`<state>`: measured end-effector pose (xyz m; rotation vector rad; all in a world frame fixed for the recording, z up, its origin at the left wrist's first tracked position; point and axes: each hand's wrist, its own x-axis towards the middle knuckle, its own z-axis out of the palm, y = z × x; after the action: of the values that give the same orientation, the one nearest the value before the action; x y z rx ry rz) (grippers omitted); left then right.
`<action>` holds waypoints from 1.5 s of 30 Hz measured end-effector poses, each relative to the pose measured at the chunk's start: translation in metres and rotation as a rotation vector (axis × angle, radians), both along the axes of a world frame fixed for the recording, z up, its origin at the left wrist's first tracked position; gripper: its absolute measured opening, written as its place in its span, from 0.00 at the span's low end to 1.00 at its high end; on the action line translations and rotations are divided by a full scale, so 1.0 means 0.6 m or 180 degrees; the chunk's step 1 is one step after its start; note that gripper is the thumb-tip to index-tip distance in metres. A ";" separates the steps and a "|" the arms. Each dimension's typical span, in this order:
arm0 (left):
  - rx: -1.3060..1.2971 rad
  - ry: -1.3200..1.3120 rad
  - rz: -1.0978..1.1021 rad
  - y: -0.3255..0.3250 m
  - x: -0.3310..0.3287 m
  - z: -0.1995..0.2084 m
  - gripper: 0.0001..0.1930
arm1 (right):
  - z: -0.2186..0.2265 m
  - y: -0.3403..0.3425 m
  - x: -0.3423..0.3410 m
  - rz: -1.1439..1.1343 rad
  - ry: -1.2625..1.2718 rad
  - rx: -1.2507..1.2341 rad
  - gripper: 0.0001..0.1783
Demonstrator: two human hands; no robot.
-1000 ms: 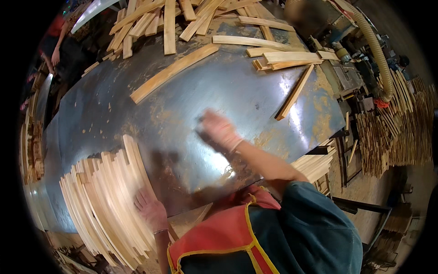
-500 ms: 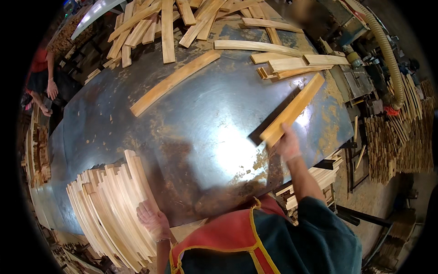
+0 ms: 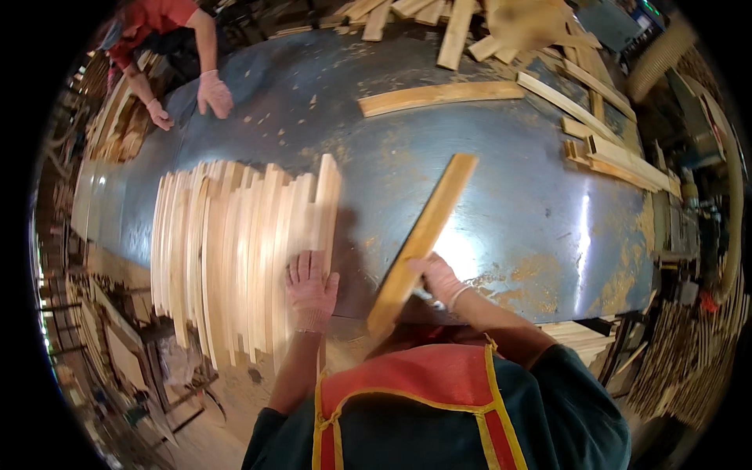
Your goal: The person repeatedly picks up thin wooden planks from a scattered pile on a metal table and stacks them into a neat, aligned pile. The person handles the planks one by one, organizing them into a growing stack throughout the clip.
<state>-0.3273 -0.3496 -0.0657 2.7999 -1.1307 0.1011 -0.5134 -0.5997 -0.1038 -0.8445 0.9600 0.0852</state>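
Note:
My right hand (image 3: 441, 280), in a pale pink glove, grips a wooden board (image 3: 430, 231) near its lower end. The board slants over the dark metal table, its near end toward my apron. At the left, a row of pale wooden boards (image 3: 235, 243) stands packed side by side, their near ends reaching past the table edge. Flat against the top of the rightmost boards lies my gloved left hand (image 3: 311, 291), fingers stretched and somewhat apart. One single board (image 3: 441, 97) lies by itself farther back on the table.
Loose boards (image 3: 458, 35) lie heaped at the far edge of the metal table (image 3: 376, 164), with more boards (image 3: 627, 160) at the right. A co-worker's gloved hands (image 3: 213, 94) are at the far left. A ribbed hose (image 3: 662, 59) and stacked wood (image 3: 677, 368) stand at the right.
My view has swung left. The right hand has brought its board closer to the row at the left and to my body. My left hand stays on the row.

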 end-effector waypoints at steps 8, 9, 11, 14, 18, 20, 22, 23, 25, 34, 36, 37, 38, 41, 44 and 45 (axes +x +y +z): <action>-0.0081 0.0042 -0.0144 -0.011 -0.001 0.027 0.36 | 0.026 0.123 0.130 0.3462 -0.0868 -0.1381 0.27; 0.0024 0.0008 -0.0144 -0.018 0.002 0.032 0.36 | 0.023 0.112 0.135 0.3385 -0.0888 -0.1206 0.25; 0.0064 0.0178 0.0043 -0.008 -0.005 0.041 0.36 | 0.112 0.018 0.104 0.2320 -0.0807 -0.0489 0.18; -0.0050 0.0020 -0.0090 -0.009 -0.005 0.016 0.38 | -0.005 -0.189 0.072 0.2075 -0.1009 -0.3111 0.29; -0.0145 0.0006 -0.0087 -0.007 -0.001 0.004 0.40 | 0.116 -0.527 -0.016 0.1620 0.0417 -0.5522 0.52; -0.0148 -0.0051 -0.0070 -0.020 -0.002 0.010 0.38 | 0.168 -0.601 -0.034 0.2472 0.2288 -0.6151 0.57; -0.0216 -0.0039 -0.0064 -0.039 0.002 0.025 0.34 | 0.172 -0.671 -0.063 0.2762 0.2710 -0.6158 0.55; -0.0213 -0.0057 -0.0133 -0.045 0.006 0.030 0.34 | 0.149 -0.709 -0.077 0.2651 0.2699 -0.6457 0.51; -0.0191 -0.0084 -0.0240 -0.052 0.010 0.036 0.34 | 0.142 -0.760 -0.046 0.2606 0.2701 -0.5801 0.45; -0.0182 -0.0251 -0.0188 -0.037 0.007 0.023 0.31 | 0.142 -0.631 0.345 0.3426 0.0961 -0.5929 0.33; -0.0288 -0.0170 -0.0269 -0.041 0.020 0.021 0.36 | 0.108 -0.646 0.387 0.2970 0.0656 -0.6561 0.36; -0.0329 -0.0114 -0.0294 -0.041 0.025 0.019 0.38 | 0.085 -0.653 0.401 0.2742 0.0482 -0.6845 0.37; -0.0354 -0.0177 -0.0274 -0.041 0.024 0.015 0.38 | 0.078 -0.656 0.410 0.2812 0.0587 -0.6754 0.42; -0.0392 -0.0122 -0.0205 -0.034 0.018 0.019 0.38 | 0.109 -0.634 0.440 0.3422 0.1366 -0.5525 0.47; -0.0434 -0.0176 -0.0147 -0.039 0.015 0.029 0.37 | 0.185 -0.577 0.415 0.4002 0.1311 -0.4281 0.54; -0.0435 -0.0198 -0.0141 -0.041 0.016 0.030 0.37 | 0.156 -0.580 0.379 0.3497 0.0399 -0.3607 0.58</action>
<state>-0.3177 -0.3740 -0.0476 2.6675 -1.1520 0.2531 -0.2859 -0.9475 -0.0100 -2.3783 0.4882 0.5731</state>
